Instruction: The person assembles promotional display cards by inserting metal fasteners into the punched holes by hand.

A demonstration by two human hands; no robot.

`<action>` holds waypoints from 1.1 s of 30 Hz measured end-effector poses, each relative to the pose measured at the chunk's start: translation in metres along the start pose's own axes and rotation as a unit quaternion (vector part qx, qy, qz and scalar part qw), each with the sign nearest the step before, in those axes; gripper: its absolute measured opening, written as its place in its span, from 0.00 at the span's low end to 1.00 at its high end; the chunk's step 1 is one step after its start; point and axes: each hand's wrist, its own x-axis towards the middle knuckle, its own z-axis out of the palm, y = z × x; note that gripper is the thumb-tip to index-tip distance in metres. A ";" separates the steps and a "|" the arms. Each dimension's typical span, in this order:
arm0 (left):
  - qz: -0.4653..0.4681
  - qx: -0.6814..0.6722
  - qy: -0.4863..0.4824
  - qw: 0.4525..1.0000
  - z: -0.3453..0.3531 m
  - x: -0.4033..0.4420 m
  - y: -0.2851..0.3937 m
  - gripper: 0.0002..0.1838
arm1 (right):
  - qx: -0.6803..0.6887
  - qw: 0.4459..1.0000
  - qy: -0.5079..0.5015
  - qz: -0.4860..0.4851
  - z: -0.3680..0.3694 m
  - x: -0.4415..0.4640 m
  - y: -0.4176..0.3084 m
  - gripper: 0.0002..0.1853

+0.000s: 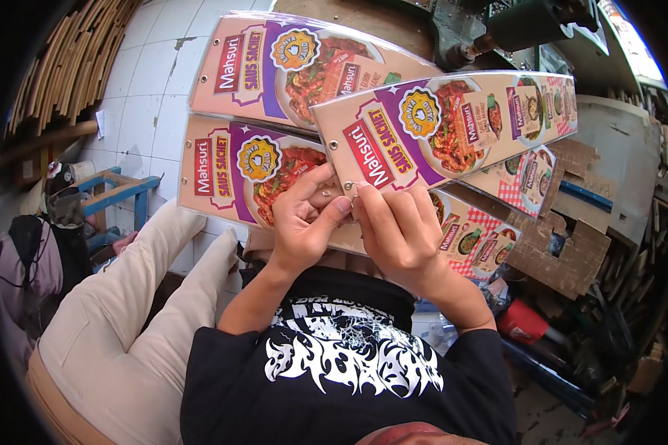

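A printed sachet-sauce sign point(378, 144) with metal eyelets along its left edge lies slanted on top of other matching signs. At its lower left corner, beside an eyelet, my left hand point(304, 219) is closed, thumb against curled fingers. A tiny shiny piece shows among those fingers. My right hand point(401, 230) pinches at the same corner, its fingertips almost touching the left thumb. Whatever small item sits between the fingertips is too small to name. Beneath lie an upper sign point(230, 63) and a lower sign point(200, 159), both with eyelets at their left edges.
A dark green metal machine point(527, 33) stands beyond the signs at upper right. Cut brown boards point(571, 252) lie at right. Stacked wooden strips point(63, 59) fill the upper left. A blue frame point(122, 193) and another person's light-trousered legs point(119, 326) are at left.
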 end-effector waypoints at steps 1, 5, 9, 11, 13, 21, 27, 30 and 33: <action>0.001 -0.001 0.000 1.000 0.000 0.000 -0.001 0.26 | 0.000 1.000 -0.001 -0.001 0.000 0.000 -0.001 0.19; 0.029 0.022 -0.003 0.999 0.001 0.000 -0.003 0.25 | -0.026 0.999 -0.026 -0.020 -0.003 0.006 -0.004 0.21; 0.042 0.047 -0.011 0.998 0.001 -0.002 -0.005 0.26 | -0.019 0.998 -0.049 -0.015 -0.008 0.013 -0.007 0.20; 0.033 0.030 -0.008 0.999 0.001 -0.001 -0.003 0.26 | 0.009 0.999 -0.040 0.004 -0.006 0.010 -0.003 0.18; 0.024 0.013 -0.004 1.000 0.002 -0.001 -0.001 0.25 | 0.037 0.999 -0.031 0.021 -0.003 0.008 -0.001 0.17; 0.015 -0.016 0.006 1.000 0.002 0.002 0.001 0.24 | 0.154 0.979 0.057 0.123 -0.002 0.008 -0.002 0.13; -0.021 -0.035 0.008 0.999 -0.001 0.001 0.000 0.22 | 0.115 0.989 0.038 0.081 -0.001 0.010 -0.001 0.16; -0.013 -0.019 0.006 1.000 -0.001 0.000 0.000 0.21 | 0.096 0.992 0.010 0.079 -0.006 0.014 -0.004 0.16; -0.015 -0.005 0.005 1.000 -0.001 0.000 0.000 0.21 | 0.092 0.992 -0.010 0.088 -0.007 0.015 -0.003 0.15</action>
